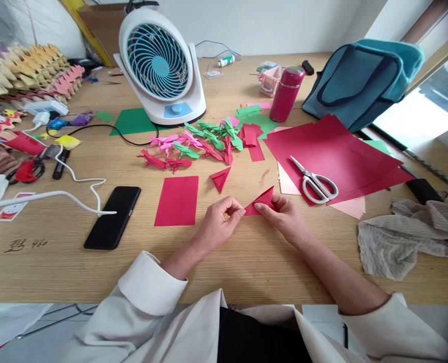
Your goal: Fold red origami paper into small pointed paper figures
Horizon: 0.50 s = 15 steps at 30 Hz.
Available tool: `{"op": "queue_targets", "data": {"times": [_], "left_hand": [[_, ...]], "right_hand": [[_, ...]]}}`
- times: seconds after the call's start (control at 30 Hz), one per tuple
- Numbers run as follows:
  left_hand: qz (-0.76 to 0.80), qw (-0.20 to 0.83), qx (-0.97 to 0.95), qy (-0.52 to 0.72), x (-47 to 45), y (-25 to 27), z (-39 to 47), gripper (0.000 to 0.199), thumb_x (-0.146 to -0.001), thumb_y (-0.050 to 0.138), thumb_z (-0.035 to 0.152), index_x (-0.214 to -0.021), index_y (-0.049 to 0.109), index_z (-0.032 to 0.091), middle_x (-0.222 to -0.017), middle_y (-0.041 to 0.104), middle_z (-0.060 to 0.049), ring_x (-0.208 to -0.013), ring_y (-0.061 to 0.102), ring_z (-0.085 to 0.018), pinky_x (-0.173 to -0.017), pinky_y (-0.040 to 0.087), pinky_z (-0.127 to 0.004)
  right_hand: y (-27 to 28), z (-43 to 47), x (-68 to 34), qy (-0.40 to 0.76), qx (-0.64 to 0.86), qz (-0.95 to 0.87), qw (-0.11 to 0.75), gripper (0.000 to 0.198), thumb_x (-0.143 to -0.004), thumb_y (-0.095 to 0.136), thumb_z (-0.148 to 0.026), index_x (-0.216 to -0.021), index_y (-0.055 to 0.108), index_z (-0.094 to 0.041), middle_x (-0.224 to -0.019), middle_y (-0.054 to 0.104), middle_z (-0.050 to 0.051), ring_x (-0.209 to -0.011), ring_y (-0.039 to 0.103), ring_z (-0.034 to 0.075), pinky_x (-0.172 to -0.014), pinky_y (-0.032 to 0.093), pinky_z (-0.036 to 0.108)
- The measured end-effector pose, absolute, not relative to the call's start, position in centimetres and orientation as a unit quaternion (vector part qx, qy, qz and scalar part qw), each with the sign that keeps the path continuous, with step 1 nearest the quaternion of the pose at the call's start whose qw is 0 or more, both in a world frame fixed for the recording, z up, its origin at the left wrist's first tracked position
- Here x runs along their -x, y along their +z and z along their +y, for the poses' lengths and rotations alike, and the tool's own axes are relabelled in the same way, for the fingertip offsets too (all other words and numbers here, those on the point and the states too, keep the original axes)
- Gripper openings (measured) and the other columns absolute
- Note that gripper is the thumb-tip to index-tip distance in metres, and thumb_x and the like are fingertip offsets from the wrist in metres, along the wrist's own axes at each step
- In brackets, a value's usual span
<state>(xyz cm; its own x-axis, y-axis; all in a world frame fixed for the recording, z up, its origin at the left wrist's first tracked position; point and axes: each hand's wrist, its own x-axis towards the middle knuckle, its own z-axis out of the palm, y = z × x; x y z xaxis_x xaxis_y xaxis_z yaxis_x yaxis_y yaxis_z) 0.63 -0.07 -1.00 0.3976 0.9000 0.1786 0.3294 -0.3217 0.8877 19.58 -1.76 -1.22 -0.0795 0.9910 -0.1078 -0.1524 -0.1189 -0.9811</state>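
Note:
Between both hands is a folded piece of red paper (261,201), its tip pointing up to the right. My left hand (224,217) pinches its left corner between thumb and forefinger. My right hand (284,214) grips the other side, the thumb lying across its front and the fingers behind, partly hidden. Just beyond my left hand lies a small folded red triangle (220,178). A flat red paper rectangle (177,200) rests to the left of it. Further back sits a pile of folded paper figures (209,138) in pink, green and red.
White-handled scissors (317,182) lie on large red sheets (333,151) at the right. A black phone (112,218) and white cable are at the left. Behind stand a white fan (161,65), a red bottle (286,93) and a blue bag (360,80). A crumpled cloth (394,242) lies far right.

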Motion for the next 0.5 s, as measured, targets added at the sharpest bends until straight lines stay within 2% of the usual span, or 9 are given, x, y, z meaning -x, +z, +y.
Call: {"op": "queue_targets", "data": {"times": [0.13,0.33,0.5], "left_hand": [[0.427,0.427,-0.72,0.342,-0.7,-0.93,0.05,0.021,-0.09,0.056,0.028,-0.073,0.053,0.017,-0.069,0.055,0.002,-0.066,0.05,-0.011,-0.064,0.04,-0.022],[0.427,0.432,-0.72,0.335,-0.58,-0.93,0.1,0.021,-0.089,0.056,0.028,-0.073,0.052,0.017,-0.068,0.052,0.002,-0.065,0.048,-0.01,-0.061,0.038,-0.022],[0.429,0.451,-0.697,0.355,-0.5,-1.48,0.24,0.021,-0.09,0.056,0.03,-0.075,0.05,0.017,-0.069,0.05,0.003,-0.065,0.047,-0.01,-0.059,0.037,-0.022]], "right_hand": [[-0.63,-1.73,-19.54,0.58,0.487,-0.413,0.506,0.034,-0.064,0.084,-0.047,-0.078,0.068,-0.02,-0.08,0.072,0.002,-0.071,0.063,0.018,-0.068,0.051,0.03],[-0.35,-1.64,-19.57,0.573,0.49,-0.403,0.52,0.032,-0.063,0.085,-0.045,-0.077,0.069,-0.022,-0.08,0.07,0.001,-0.073,0.062,0.017,-0.072,0.051,0.031],[-0.82,-1.66,-19.65,0.552,0.486,-0.429,0.525,0.03,-0.068,0.082,-0.044,-0.072,0.064,-0.019,-0.07,0.061,-0.002,-0.063,0.051,0.011,-0.06,0.044,0.025]]}}
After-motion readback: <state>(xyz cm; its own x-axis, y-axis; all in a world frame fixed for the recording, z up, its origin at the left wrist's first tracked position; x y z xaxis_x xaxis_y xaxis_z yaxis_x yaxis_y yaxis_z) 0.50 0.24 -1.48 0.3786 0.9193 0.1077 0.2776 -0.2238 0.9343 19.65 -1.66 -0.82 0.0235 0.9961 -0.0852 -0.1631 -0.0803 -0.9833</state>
